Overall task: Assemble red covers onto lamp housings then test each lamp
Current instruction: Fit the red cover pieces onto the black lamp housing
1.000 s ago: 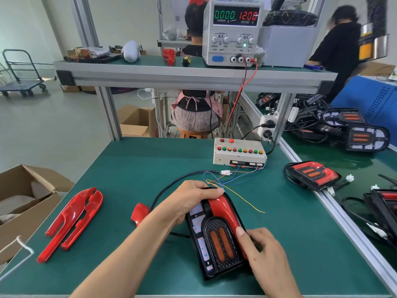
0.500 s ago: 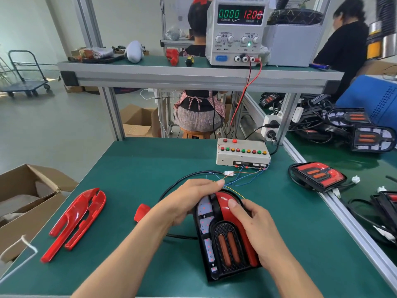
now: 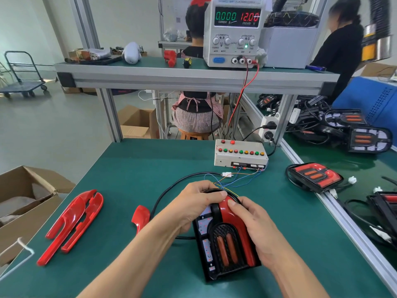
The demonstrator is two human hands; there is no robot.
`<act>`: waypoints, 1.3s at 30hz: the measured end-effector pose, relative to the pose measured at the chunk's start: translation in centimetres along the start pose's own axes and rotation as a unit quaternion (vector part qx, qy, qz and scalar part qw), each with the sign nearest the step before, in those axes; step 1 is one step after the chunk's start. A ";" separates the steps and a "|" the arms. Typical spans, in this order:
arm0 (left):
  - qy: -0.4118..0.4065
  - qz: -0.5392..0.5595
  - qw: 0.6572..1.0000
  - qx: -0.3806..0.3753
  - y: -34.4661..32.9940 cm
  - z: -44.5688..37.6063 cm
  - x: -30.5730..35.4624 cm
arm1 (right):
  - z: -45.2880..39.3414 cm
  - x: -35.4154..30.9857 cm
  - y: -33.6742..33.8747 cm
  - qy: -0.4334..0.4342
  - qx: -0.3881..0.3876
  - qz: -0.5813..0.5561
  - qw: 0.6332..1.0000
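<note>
**Both hands seat a red cover on a lamp housing**

While two people work at benches beyond, a worker's left hand (image 3: pixel 193 206) curls over the top left of a black lamp housing (image 3: pixel 223 244) lying flat near the front of the green worktop (image 3: pixel 129 168), its fingertips reaching the curved top edge. The right hand (image 3: pixel 255 229) lies along the housing's right side, its fingers bent over the red cover (image 3: pixel 229 211) that sits on that side of the housing, and one fingertip presses the cover's rounded top. A black cable (image 3: pixel 171 183) loops from behind the housing to a white connector (image 3: pixel 226 174), whose thin coloured wires run to a button-studded test box (image 3: pixel 240 153) at the back of the worktop. Two more red covers (image 3: pixel 73 222) lie together well to the left, near an open cardboard box (image 3: pixel 23 198), and a small red piece (image 3: pixel 140 217) lies just beside the left forearm. A finished lamp (image 3: pixel 313 176) rests at the worktop's right edge. On the shelf above, the power supply (image 3: pixel 234 33) reads 0.000 and 12.00 (current and voltage, by its labels).
</note>
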State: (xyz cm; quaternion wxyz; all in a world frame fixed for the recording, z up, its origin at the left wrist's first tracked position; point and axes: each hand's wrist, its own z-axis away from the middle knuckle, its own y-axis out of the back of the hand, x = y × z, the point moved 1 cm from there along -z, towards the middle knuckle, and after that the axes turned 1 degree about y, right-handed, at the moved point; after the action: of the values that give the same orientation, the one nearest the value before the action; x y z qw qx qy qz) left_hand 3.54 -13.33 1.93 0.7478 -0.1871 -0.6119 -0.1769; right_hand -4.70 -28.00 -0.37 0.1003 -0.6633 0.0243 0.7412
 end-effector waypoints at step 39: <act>0.030 0.021 0.999 -0.027 1.9 -0.5 -0.5 | 3.2 4.0 4.1 0.054 -0.056 0.129 0.989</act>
State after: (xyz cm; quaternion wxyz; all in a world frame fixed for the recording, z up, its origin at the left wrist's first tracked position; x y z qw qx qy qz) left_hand 4.79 -11.87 1.21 0.7640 -0.2147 -0.5802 -0.1832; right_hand -8.98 -30.98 -4.31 -0.0345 -0.6984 0.0738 0.7110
